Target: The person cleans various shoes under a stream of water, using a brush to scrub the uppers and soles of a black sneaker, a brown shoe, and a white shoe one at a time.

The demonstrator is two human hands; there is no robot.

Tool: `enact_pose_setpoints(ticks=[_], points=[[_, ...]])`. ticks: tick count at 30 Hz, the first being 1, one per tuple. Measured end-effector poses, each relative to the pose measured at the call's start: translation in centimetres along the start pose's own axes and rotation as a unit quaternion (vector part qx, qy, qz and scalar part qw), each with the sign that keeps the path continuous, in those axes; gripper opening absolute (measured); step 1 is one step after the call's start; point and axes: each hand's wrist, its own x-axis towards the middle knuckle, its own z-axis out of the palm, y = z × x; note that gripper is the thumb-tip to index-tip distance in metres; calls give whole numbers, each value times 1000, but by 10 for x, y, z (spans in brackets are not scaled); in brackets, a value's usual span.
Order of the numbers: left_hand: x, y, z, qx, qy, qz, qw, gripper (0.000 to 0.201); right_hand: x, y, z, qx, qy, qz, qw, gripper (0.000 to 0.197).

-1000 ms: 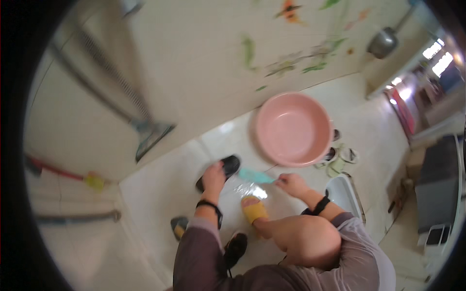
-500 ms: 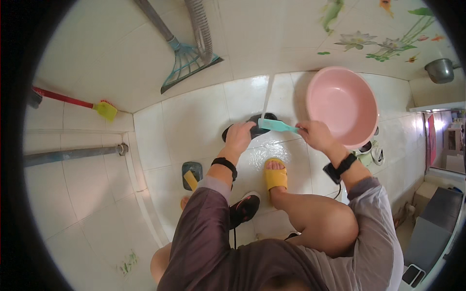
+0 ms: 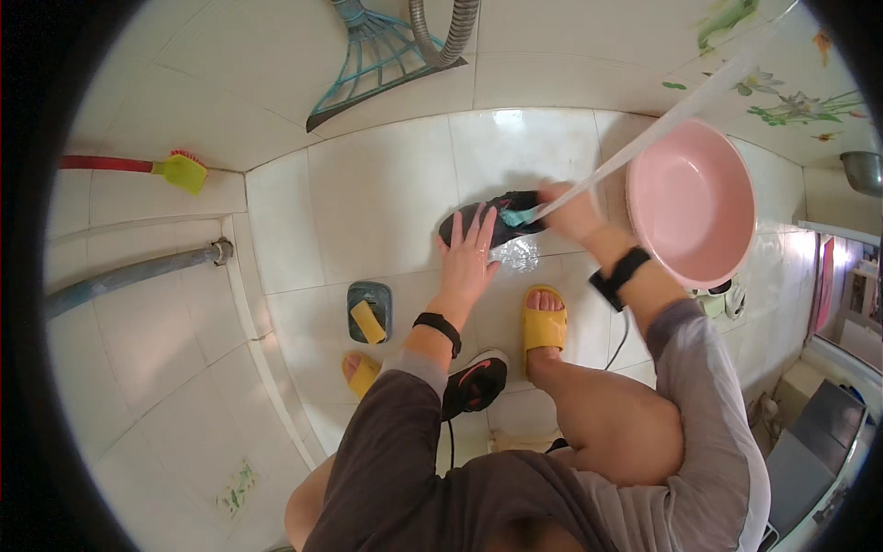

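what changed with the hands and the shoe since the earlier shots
The right hand has brought the teal brush down onto the black shoe. The left hand now lies flat on the shoe, fingers spread. The pink basin and the second black shoe stayed put.

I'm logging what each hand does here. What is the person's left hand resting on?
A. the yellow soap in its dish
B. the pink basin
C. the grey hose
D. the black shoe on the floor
D: the left hand lies flat on the black shoe, while the right hand scrubs it with a teal brush.
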Motion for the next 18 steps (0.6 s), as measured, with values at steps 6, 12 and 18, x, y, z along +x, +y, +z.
enact_pose_setpoints(ticks=[6,12,18], points=[[1,-21,0,-28,40,-34,998,99,3,17,-28,78,-98,95,988,19],[12,-19,14,13,5,-44,999,100,-15,-31,7,36,55,-33,997,12],[11,-41,21,-14,23,-76,997,93,-8,9,-23,99,18,40,994,12]])
